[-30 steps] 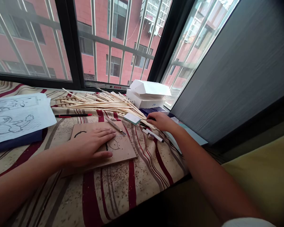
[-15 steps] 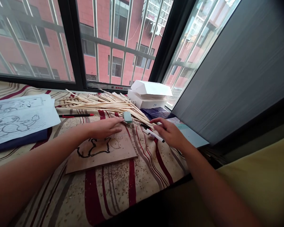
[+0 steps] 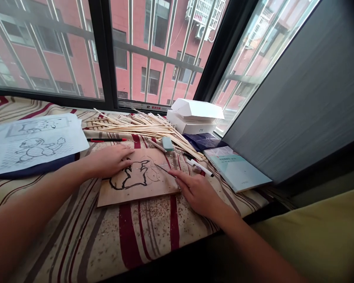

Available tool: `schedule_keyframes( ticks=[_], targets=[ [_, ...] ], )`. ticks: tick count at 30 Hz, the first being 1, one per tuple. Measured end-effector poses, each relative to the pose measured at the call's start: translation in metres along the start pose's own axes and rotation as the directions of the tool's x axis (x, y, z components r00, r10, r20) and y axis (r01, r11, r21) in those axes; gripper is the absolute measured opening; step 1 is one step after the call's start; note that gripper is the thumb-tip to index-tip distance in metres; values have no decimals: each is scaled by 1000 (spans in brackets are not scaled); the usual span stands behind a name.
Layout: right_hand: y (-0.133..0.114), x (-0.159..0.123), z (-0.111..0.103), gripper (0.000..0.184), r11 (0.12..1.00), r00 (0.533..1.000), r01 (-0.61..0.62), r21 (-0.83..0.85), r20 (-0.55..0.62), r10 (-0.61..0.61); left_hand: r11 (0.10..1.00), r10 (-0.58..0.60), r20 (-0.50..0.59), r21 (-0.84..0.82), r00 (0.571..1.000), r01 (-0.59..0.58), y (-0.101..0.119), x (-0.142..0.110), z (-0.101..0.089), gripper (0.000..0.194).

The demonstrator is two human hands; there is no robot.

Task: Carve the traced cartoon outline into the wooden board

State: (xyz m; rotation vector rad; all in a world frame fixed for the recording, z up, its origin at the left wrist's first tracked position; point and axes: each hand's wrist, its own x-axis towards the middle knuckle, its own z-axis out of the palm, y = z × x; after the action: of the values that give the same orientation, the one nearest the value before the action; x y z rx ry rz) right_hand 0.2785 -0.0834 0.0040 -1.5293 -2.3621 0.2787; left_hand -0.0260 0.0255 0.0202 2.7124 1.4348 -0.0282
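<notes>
Wooden board with a black cartoon outline lies on striped cloth, the left hand resting on it, fingers flat and slightly spread. Right-hand fingertips pinch a thin metal tool, its grip partly hidden. Beyond them lie thin wooden sticks, a green-and-white block, and a printed sketch sheet.

My R hand has room back over the striped cloth; fwd, white pen, green-topped block, wood sticks obstruct.
</notes>
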Motion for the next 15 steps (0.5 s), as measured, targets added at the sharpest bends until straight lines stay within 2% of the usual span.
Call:
schedule_keyframes(
  ticks=[6,9,12,15],
  targets=[
    [-35,-5,11,54,951,997,31,-308,75,-8,999,6,-36,41,999,-5,-4,0,17,72],
    [-47,-2,3,59,928,992,43,-370,122,3,999,15,-67,45,998,-12,-7,-1,20,74],
    [-35,7,-16,58,926,996,-32,-377,63,60,999,21,-55,35,998,-19,-8,-2,19,77],
    [-1,29,-32,49,910,985,-167,-380,-26,170,999,25,-38,45,999,-23,-8,-4,15,75]
  ],
)
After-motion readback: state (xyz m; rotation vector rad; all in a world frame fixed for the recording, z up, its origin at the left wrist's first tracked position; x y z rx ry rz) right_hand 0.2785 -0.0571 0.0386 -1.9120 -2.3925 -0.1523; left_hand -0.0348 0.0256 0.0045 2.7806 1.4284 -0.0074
